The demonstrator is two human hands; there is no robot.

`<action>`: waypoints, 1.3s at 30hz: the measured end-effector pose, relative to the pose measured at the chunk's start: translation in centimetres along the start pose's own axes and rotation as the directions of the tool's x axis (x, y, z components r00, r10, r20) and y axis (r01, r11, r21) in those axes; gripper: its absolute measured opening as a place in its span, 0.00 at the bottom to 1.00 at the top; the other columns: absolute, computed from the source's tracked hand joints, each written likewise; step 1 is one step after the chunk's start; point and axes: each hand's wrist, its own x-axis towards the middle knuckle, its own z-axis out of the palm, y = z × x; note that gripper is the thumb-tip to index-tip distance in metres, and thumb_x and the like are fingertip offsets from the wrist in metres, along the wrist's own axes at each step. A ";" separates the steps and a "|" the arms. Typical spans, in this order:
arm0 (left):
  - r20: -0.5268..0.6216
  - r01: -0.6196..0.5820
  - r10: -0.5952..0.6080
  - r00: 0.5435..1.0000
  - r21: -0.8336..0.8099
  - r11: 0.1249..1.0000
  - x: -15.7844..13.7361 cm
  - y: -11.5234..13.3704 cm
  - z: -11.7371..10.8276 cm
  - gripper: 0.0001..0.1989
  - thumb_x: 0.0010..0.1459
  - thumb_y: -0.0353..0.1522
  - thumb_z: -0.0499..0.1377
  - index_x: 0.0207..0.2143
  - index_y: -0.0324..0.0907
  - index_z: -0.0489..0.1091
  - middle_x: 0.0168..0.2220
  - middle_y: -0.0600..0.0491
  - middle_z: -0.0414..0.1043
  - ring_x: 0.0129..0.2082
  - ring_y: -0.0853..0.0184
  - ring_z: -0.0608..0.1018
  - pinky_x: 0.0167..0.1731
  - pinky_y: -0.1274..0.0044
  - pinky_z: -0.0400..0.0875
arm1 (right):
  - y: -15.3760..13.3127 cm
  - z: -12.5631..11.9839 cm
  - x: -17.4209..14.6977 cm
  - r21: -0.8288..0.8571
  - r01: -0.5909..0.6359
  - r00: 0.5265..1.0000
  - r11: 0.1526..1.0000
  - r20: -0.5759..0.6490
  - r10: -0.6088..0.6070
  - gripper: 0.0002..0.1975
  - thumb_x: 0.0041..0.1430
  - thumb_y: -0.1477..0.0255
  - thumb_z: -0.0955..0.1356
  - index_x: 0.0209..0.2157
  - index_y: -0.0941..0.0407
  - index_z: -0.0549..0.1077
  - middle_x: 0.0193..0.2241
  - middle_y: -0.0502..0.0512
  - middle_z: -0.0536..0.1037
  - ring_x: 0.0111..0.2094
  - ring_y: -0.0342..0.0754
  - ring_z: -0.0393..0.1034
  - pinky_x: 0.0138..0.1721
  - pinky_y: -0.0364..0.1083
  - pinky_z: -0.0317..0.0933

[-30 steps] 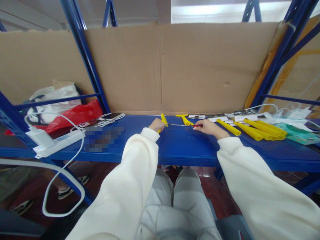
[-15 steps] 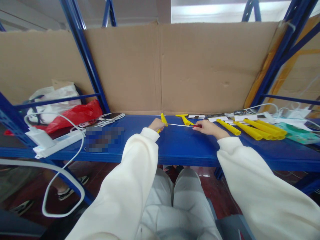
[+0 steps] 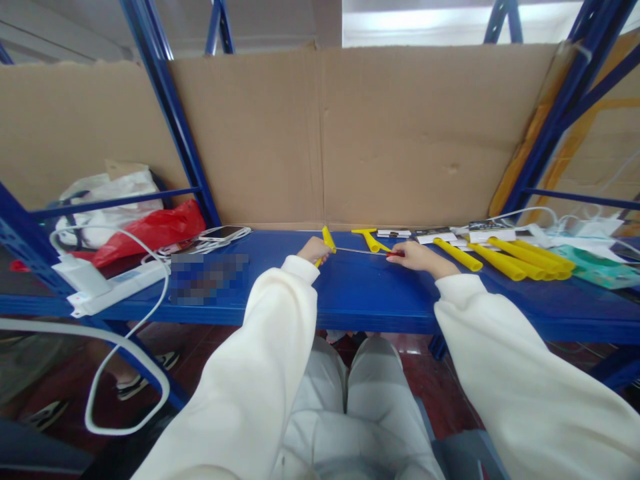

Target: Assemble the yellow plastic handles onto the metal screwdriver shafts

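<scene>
Closed around a yellow plastic piece (image 3: 327,238) is my left hand (image 3: 314,249); the piece looks T-shaped like the one lying near it. My right hand (image 3: 411,256) grips the red handle of a screwdriver (image 3: 361,251). Its thin metal shaft points left, and the tip reaches the yellow piece; whether it sits inside cannot be made out. Just behind the shaft lies another yellow T-shaped piece (image 3: 371,241). Beyond my right wrist, several yellow tubes (image 3: 500,261) rest on the blue shelf (image 3: 370,293).
Small white boxes (image 3: 435,236) line the back by a cardboard wall (image 3: 400,133). To the right is a green packet (image 3: 597,267). A white power strip (image 3: 120,287), a phone (image 3: 225,232) with cables and a red bag (image 3: 155,230) are at left. Blue posts (image 3: 180,127) frame the shelf.
Almost nothing differs. Both hands stay in place, with the screwdriver still against the yellow piece.
</scene>
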 end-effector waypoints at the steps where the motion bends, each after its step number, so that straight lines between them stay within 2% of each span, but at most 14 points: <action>1: 0.003 -0.001 0.001 1.000 0.002 1.000 0.1 0.0 0.0 0.18 0.59 0.19 0.59 0.18 0.39 0.65 0.10 0.61 0.56 0.12 0.76 0.61 0.17 0.81 0.54 | 0.1 0.1 0.1 0.016 0.006 1.000 1.000 -0.003 -0.006 0.11 0.62 0.62 0.67 0.32 0.54 0.75 0.31 0.57 0.82 0.31 0.49 0.73 0.32 0.44 0.62; 6: 0.006 -0.006 0.006 1.000 0.004 1.000 0.6 -0.3 0.0 0.13 0.57 0.19 0.61 0.21 0.37 0.68 0.11 0.61 0.57 0.13 0.75 0.63 0.18 0.81 0.57 | 0.0 0.4 0.2 0.001 -0.034 0.998 0.999 -0.046 0.034 0.10 0.56 0.64 0.73 0.35 0.54 0.72 0.30 0.54 0.80 0.29 0.49 0.72 0.29 0.44 0.59; 11: 0.006 -0.002 0.002 1.000 -0.006 1.000 0.6 -0.3 0.1 0.16 0.58 0.20 0.61 0.19 0.38 0.66 0.11 0.61 0.57 0.13 0.75 0.62 0.18 0.81 0.56 | -0.1 0.2 0.0 -0.030 -0.019 0.998 0.999 -0.052 0.017 0.08 0.58 0.64 0.71 0.33 0.53 0.72 0.29 0.55 0.80 0.30 0.50 0.72 0.30 0.44 0.59; 16: 0.005 -0.002 0.002 1.000 -0.014 1.000 0.5 -0.3 0.0 0.18 0.59 0.20 0.61 0.18 0.39 0.65 0.11 0.61 0.57 0.13 0.76 0.62 0.20 0.80 0.57 | 0.2 0.2 0.1 0.005 -0.005 1.000 1.000 -0.016 0.005 0.11 0.63 0.62 0.67 0.31 0.54 0.74 0.31 0.57 0.81 0.31 0.50 0.73 0.32 0.45 0.61; 22: 0.000 -0.006 0.006 1.000 -0.009 1.000 0.5 -0.3 0.0 0.19 0.58 0.19 0.61 0.17 0.39 0.63 0.11 0.60 0.57 0.13 0.75 0.62 0.20 0.80 0.57 | 0.2 0.5 0.3 0.013 0.001 0.998 1.000 -0.056 -0.001 0.09 0.55 0.64 0.72 0.34 0.54 0.73 0.28 0.54 0.80 0.28 0.48 0.71 0.29 0.44 0.59; 26: -0.001 -0.014 0.014 1.000 -0.004 1.000 0.2 -0.2 0.0 0.21 0.59 0.19 0.60 0.15 0.40 0.62 0.10 0.60 0.57 0.13 0.75 0.61 0.19 0.80 0.56 | 0.0 0.2 0.1 0.002 0.020 0.999 1.000 -0.039 -0.020 0.07 0.58 0.65 0.70 0.31 0.54 0.73 0.29 0.55 0.80 0.29 0.49 0.71 0.30 0.44 0.59; 31: -0.003 -0.013 0.013 1.000 -0.003 1.000 -0.1 0.0 0.0 0.23 0.60 0.18 0.59 0.14 0.40 0.60 0.10 0.60 0.56 0.12 0.76 0.60 0.18 0.80 0.55 | 0.2 0.2 0.1 0.062 0.035 0.998 0.997 0.041 -0.038 0.13 0.63 0.61 0.66 0.31 0.55 0.76 0.30 0.58 0.81 0.30 0.51 0.73 0.32 0.46 0.61; 35: -0.006 -0.011 0.011 1.000 -0.006 1.000 0.0 -0.1 0.0 0.23 0.60 0.19 0.59 0.14 0.40 0.60 0.10 0.60 0.56 0.12 0.76 0.60 0.18 0.80 0.54 | 0.1 0.5 0.2 0.095 0.021 1.000 0.995 0.010 -0.022 0.10 0.58 0.62 0.70 0.35 0.55 0.75 0.32 0.57 0.81 0.31 0.50 0.73 0.33 0.45 0.62; 39: 0.001 -0.009 0.009 1.000 -0.004 1.000 0.4 -0.3 0.0 0.22 0.59 0.19 0.60 0.15 0.40 0.61 0.11 0.60 0.56 0.12 0.76 0.61 0.18 0.80 0.55 | 0.0 0.4 0.1 0.053 0.015 1.000 0.998 -0.016 -0.015 0.08 0.57 0.65 0.70 0.34 0.55 0.73 0.31 0.56 0.80 0.30 0.49 0.72 0.32 0.45 0.61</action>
